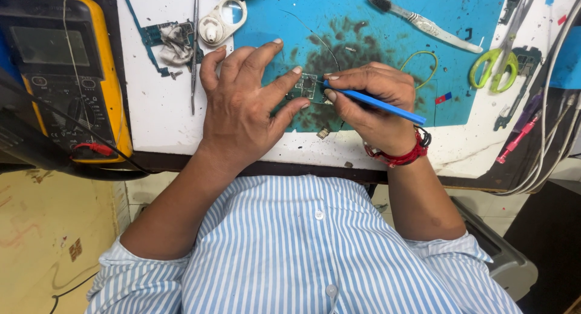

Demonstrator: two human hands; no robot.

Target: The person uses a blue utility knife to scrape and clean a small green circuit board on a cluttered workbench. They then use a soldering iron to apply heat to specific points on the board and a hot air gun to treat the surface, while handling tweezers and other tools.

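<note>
Near the worktop's front edge, left hand (242,108) pins a small circuit board (304,86) with spread fingers; right hand (372,102), grip closed, holds what appears to be a blue pry tool (378,105).

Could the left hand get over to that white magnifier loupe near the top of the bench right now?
Probably yes. The left hand is pressing the small circuit board, and the loupe lies just beyond its fingers with only bare bench between; it would have to release the board.

Left hand (242,108) flat, palm down, fingers fanned, index and thumb pinching forward | right hand (372,105) curled tight in a pen grip, knuckles up, red band on wrist | both forearms bare, angled inward, sleeves rolled above elbows
</note>
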